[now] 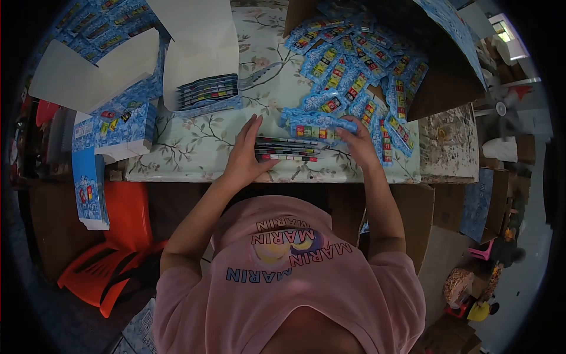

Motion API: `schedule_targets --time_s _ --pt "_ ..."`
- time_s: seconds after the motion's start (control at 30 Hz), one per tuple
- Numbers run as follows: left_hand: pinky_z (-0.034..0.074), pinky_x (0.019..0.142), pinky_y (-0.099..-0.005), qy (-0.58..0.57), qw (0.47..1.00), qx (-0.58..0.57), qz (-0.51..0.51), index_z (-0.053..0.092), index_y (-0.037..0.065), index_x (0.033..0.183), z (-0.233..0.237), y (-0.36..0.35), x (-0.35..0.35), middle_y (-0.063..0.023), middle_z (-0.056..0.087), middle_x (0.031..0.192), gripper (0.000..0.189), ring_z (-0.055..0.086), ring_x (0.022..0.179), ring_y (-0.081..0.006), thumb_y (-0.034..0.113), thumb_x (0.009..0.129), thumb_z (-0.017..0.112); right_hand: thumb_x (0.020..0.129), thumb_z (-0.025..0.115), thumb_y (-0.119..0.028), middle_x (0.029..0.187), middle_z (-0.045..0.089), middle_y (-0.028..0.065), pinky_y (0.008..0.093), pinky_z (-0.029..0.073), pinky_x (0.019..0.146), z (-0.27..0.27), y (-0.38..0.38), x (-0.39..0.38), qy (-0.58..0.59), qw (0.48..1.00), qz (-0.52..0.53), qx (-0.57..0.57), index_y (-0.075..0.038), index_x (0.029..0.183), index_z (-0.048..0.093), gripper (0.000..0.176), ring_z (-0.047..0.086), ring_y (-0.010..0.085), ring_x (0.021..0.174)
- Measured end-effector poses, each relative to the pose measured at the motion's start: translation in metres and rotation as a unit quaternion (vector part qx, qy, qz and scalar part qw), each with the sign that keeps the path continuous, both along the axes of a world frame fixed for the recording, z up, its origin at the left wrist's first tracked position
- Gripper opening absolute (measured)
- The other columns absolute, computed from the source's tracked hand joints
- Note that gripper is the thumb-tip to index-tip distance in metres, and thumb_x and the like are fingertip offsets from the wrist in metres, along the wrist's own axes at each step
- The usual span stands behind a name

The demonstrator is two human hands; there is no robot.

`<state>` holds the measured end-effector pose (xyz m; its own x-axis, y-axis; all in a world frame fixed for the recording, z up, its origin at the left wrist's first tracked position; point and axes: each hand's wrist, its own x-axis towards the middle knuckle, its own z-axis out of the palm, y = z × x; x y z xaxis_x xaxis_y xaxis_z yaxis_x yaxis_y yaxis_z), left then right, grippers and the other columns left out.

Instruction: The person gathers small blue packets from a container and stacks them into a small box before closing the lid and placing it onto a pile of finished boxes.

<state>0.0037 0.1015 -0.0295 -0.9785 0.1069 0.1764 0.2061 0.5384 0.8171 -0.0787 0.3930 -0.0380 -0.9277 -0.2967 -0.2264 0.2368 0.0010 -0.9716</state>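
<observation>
My left hand (243, 154) curves round the left end of a small stack of flat packets (288, 150), thumb at the near edge and fingers at the far side. The packets stand on edge, showing red, white and dark strips. My right hand (358, 141) pinches the right end of a blue packet (315, 131) with red, yellow and green squares. This packet lies just beyond the stack, and other blue packets lie close against it. Up and to the left, an open white box (203, 108) holds a row of similar packets on edge.
A heap of blue packets (354, 65) spills from a large cardboard box (439, 71) at the back right. More blue-and-white boxes (121, 133) stand at the left. Flowered cloth (188, 165) covers the table. An orange chair (121, 236) is below left.
</observation>
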Motion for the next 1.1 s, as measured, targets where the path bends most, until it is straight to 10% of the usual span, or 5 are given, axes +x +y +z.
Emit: schedule_targets --time_s 0.27,0.33,0.53,0.83,1.1 --pt "0.031 0.106 -0.0371 -0.022 0.997 0.059 -0.04 0.006 0.003 0.144 -0.004 0.014 -0.015 -0.0233 0.021 0.143 0.118 0.03 0.131 -0.0367 0.015 0.057 0.085 0.082 0.068 -0.033 0.111 0.056 0.0114 0.0299 0.043 0.088 0.045 -0.042 0.018 0.081 0.976 0.176 0.102 -0.007 0.123 0.048 0.052 0.053 0.0184 0.103" --pt "0.031 0.106 -0.037 -0.027 0.996 0.081 -0.04 0.004 0.003 0.144 -0.008 0.014 -0.017 -0.0237 0.019 0.144 0.121 0.03 0.131 -0.0368 0.016 0.056 0.085 0.072 0.075 -0.04 0.115 0.054 0.0184 0.0365 0.042 0.09 0.06 -0.033 0.019 0.266 0.861 0.215 0.376 -0.006 0.127 0.042 0.073 0.054 0.0304 0.106" --pt "0.031 0.106 -0.039 -0.018 0.996 0.064 -0.062 0.001 0.003 0.144 -0.011 0.039 -0.023 -0.0246 0.022 0.142 0.124 0.031 0.13 -0.0376 0.019 0.055 0.087 0.062 0.079 -0.034 0.112 0.053 0.0208 0.0408 0.043 0.086 0.07 -0.033 0.032 0.295 0.781 0.231 0.5 -0.001 0.128 0.036 0.085 0.052 0.0369 0.103" --pt "0.03 0.106 -0.04 -0.013 0.991 0.122 -0.051 0.008 0.001 0.144 -0.006 0.036 -0.032 -0.0251 0.024 0.142 0.116 0.03 0.131 -0.0377 0.023 0.06 0.084 0.062 0.079 -0.025 0.109 0.051 0.0196 0.0416 0.044 0.085 0.053 -0.044 0.035 0.323 0.796 0.179 0.479 -0.001 0.124 0.038 0.078 0.052 0.0361 0.101" --pt "0.043 0.092 -0.0385 0.227 0.966 -0.005 0.12 0.057 0.001 0.115 0.051 -0.064 -0.047 -0.0182 0.05 0.127 0.042 0.052 0.113 -0.0341 0.01 0.077 0.069 0.065 0.08 -0.026 0.115 0.055 0.0196 0.0324 0.046 0.088 0.069 -0.053 0.008 0.129 0.926 0.117 0.334 0.003 0.127 0.035 0.082 0.058 0.0251 0.104"
